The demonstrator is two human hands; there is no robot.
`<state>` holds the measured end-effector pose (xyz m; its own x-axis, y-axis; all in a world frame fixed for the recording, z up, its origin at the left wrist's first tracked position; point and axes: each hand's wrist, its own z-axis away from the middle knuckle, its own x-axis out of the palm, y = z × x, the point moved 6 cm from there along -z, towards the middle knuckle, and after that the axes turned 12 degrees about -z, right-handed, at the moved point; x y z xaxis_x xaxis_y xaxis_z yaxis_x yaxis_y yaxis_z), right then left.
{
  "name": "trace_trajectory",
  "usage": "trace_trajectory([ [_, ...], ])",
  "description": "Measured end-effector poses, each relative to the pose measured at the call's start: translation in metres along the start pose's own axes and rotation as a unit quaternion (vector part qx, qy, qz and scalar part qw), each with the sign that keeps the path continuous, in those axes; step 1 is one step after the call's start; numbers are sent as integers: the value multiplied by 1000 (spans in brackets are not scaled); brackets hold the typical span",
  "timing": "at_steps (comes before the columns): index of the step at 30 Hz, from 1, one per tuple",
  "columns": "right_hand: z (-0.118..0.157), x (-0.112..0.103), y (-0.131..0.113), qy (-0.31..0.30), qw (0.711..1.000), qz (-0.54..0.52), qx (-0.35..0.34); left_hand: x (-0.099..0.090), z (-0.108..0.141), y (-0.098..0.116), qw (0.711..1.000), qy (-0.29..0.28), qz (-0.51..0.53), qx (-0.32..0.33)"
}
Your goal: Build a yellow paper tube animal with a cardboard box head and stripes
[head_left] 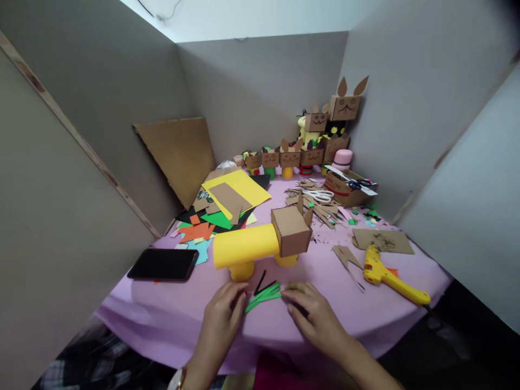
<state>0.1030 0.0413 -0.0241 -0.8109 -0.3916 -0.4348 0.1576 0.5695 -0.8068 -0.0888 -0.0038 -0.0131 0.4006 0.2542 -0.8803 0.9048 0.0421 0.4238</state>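
Observation:
A small bundle of green paper strips (266,295) lies crosswise on the cloth between my two hands. Just behind it are thin black strips (262,283) forming a V. My left hand (225,311) rests at the left end of the bundle, fingers bent and thumb apart from them. At the right end, the fingertips of my right hand (312,314) touch or nearly touch the strips, with thumb and fingers apart. Beyond the hands stands a paper animal with a yellow tube body (246,245), short yellow legs and a cardboard box head (293,232) with pointed ears.
A yellow hot glue gun (392,279) lies at right by a cardboard piece (385,241). At left are a phone (163,264) and coloured paper (239,189). White scissors (319,195) lie on cardboard scraps. Several box-headed animals (290,157) stand at the back.

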Motion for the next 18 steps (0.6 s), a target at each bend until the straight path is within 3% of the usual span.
trace_trajectory([
  [6, 2, -3, -1, 0, 1000, 1, 0, 2, 20, 2, 998, 9, -59, -5],
  [18, -1, 9, -4, -22, 996, 83, -13, -7, 10, -7, 999, 9, -50, -4],
])
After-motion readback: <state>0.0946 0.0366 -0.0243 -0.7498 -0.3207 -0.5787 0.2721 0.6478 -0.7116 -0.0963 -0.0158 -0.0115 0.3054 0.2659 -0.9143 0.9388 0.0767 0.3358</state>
